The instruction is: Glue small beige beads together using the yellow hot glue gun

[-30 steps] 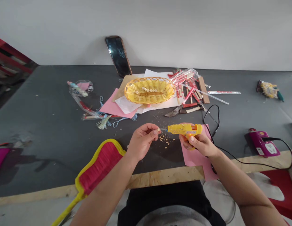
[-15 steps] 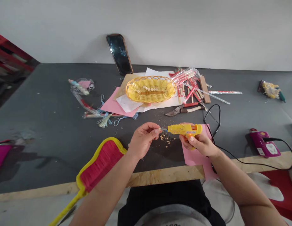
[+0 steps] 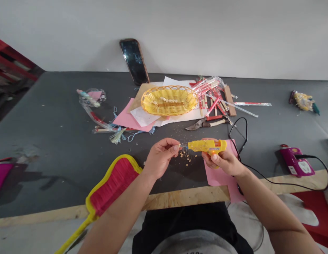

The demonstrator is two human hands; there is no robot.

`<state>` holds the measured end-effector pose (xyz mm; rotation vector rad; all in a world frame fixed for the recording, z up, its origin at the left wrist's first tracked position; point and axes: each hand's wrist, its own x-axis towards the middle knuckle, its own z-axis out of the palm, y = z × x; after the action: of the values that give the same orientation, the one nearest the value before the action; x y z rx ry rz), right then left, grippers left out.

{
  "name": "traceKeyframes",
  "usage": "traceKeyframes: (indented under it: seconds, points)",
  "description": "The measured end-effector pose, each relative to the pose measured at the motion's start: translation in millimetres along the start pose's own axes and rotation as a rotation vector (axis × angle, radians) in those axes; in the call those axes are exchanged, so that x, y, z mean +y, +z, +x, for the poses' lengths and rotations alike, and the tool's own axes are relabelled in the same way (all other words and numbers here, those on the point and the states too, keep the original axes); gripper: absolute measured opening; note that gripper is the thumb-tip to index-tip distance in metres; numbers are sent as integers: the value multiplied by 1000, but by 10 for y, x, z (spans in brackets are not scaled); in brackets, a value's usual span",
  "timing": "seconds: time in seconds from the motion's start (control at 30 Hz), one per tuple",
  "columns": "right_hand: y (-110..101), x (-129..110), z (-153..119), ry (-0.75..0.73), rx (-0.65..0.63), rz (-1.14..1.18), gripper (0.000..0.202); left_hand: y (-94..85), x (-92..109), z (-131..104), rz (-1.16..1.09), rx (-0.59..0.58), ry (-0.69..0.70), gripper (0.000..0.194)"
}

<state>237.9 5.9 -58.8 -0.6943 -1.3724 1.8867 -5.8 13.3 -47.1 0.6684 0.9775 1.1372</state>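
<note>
My right hand [image 3: 219, 160] is wrapped round the grip of a yellow glue gun [image 3: 203, 145], its nozzle pointing left. In a pinch, my left hand [image 3: 162, 157] holds a small pale piece [image 3: 179, 145] right at the nozzle tip; its exact kind is too small to make out. Below the nozzle, small tan bits [image 3: 187, 159] lie scattered on the dark tabletop. Beyond the hands, a yellow woven basket [image 3: 169, 92] holds several small pale pieces and a thin brown stick. Pink paper [image 3: 215, 176] lies beneath my right hand.
Pruning shears [image 3: 206, 123] and wrapped chopsticks [image 3: 210, 91] lie behind the glue gun. A phone [image 3: 134, 61] leans on the wall. A red fan with yellow edging [image 3: 111, 183] lies under my left forearm. A black cord runs to a purple power socket [image 3: 297, 162].
Both hands stay almost still, with the nozzle held at the small piece. The orange light seen on the glue gun earlier is less visible now.
</note>
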Motion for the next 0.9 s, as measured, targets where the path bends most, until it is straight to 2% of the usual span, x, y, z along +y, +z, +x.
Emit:
traceKeyframes:
  seconds: [0.9]
  points:
    - [5, 8, -25, -6, 21, 2, 47, -15, -13, 0, 3, 9, -3, 31]
